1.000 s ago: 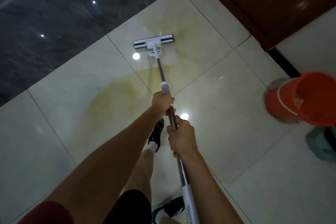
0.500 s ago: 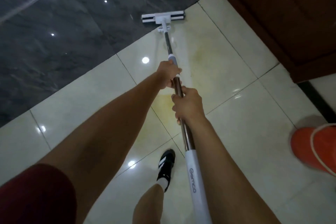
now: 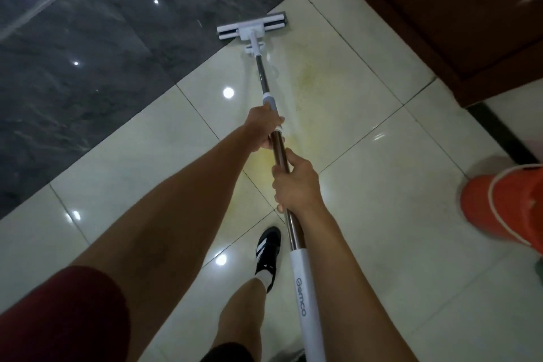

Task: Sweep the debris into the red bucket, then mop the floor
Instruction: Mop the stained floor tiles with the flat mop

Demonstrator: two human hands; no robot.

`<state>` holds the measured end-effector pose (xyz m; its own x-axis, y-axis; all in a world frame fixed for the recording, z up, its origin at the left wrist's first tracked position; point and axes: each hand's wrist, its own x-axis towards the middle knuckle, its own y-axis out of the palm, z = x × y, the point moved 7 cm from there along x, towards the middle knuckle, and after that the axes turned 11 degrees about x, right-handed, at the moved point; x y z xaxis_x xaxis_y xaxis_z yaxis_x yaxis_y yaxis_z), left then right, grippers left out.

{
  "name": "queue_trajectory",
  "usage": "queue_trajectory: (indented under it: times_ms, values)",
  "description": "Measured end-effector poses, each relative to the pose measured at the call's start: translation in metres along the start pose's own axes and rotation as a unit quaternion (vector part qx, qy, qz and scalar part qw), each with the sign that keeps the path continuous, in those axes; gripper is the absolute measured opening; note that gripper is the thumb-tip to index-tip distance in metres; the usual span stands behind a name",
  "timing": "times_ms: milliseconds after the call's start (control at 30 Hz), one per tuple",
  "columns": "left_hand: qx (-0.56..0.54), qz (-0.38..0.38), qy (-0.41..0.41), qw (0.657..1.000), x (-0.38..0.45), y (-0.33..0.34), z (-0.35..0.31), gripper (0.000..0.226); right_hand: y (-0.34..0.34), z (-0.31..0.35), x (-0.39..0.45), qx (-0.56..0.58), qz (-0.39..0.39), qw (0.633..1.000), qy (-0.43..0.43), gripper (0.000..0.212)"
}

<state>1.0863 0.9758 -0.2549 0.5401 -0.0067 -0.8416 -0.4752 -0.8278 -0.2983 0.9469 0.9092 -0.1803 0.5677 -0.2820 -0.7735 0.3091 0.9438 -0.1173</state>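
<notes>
Both hands wrapped round mop pole — left hand ahead, right hand behind. Mop head now pushed forward to dark-tile edge, past yellowish stain; stain thinner — mopping underway. Red bucket well apart, right.

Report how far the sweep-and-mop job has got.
Done: no debris shows on the pale tiles. In hand: left hand and right hand grip the mop, its head at the dark tile border. Left: the yellowish stain. The red bucket stands aside.
</notes>
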Motion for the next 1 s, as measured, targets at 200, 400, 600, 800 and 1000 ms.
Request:
queue_trajectory:
  times_ms: [200, 400, 600, 800, 1000]
  values:
    - [0.001, 0.016, -0.020, 1.000, -0.065, 0.061, 0.057, 0.016, -0.046, -0.066, -0.068, -0.019, -0.004, 1.000, -0.010, 0.041]
    - [0.014, 0.030, -0.005, 0.999, -0.138, 0.139, 0.114, 0.007, -0.115, -0.137, -0.135, -0.037, -0.006, 0.999, -0.012, 0.035]
    - [-0.015, 0.047, -0.028, 0.998, -0.205, 0.227, 0.176, 0.023, -0.187, -0.212, -0.202, -0.045, 0.000, 0.999, -0.018, 0.026]
    - [0.019, 0.053, -0.022, 0.998, -0.249, 0.276, 0.206, 0.013, -0.235, -0.242, -0.250, -0.078, 0.002, 0.996, -0.037, 0.035]
    - [-0.006, 0.026, -0.007, 1.000, -0.248, 0.278, 0.181, 0.044, -0.246, -0.211, -0.241, -0.117, -0.014, 0.992, -0.035, 0.033]
